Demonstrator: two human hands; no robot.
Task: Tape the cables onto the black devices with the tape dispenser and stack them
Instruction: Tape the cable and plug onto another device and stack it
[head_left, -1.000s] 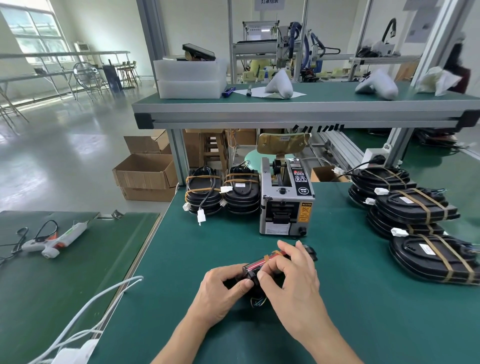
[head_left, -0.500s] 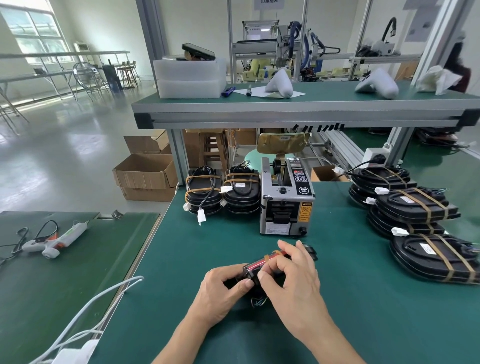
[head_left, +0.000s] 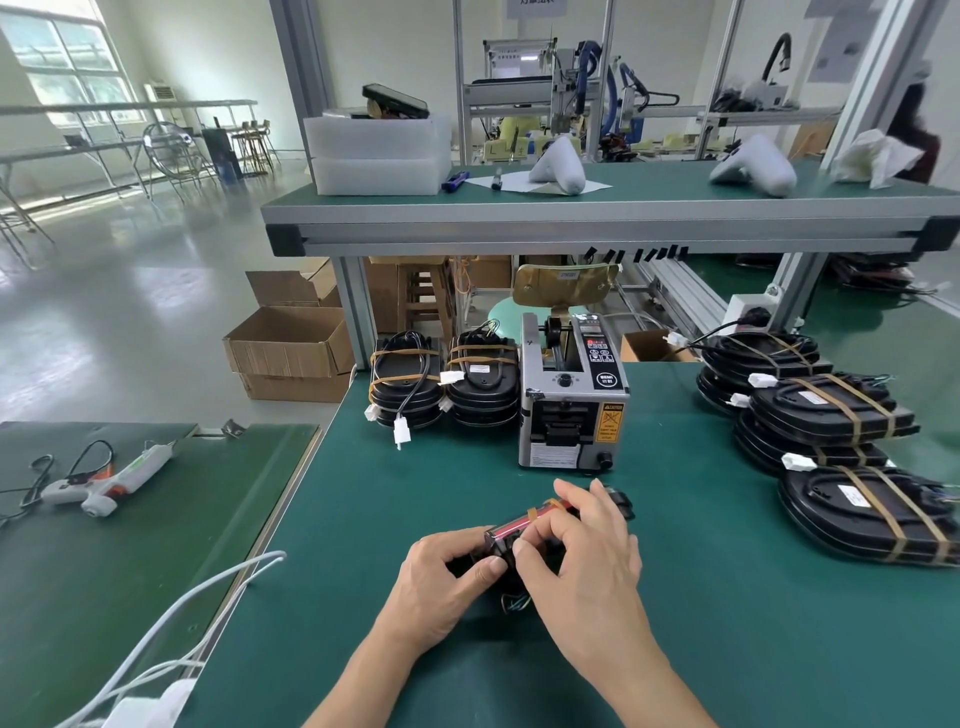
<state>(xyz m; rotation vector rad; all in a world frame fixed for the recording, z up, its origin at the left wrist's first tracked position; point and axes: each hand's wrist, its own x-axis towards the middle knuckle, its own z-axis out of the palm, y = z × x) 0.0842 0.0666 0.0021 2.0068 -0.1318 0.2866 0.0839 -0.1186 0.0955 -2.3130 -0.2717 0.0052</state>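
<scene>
Hardly anything has moved — the right hand (head_left: 582, 561) has edged slightly over the black device (head_left: 524, 525) it pinches, and the left hand (head_left: 447, 577) keeps its grip just beside.

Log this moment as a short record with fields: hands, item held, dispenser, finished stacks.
left hand: grips the black device at its near end
right hand: pinches the device from its right
item held: taped black device, just above the green table
dispenser: tape dispenser stands behind the hands, untouched
finished stacks: left stacks beside the dispenser; right stacks along the table's right side
</scene>
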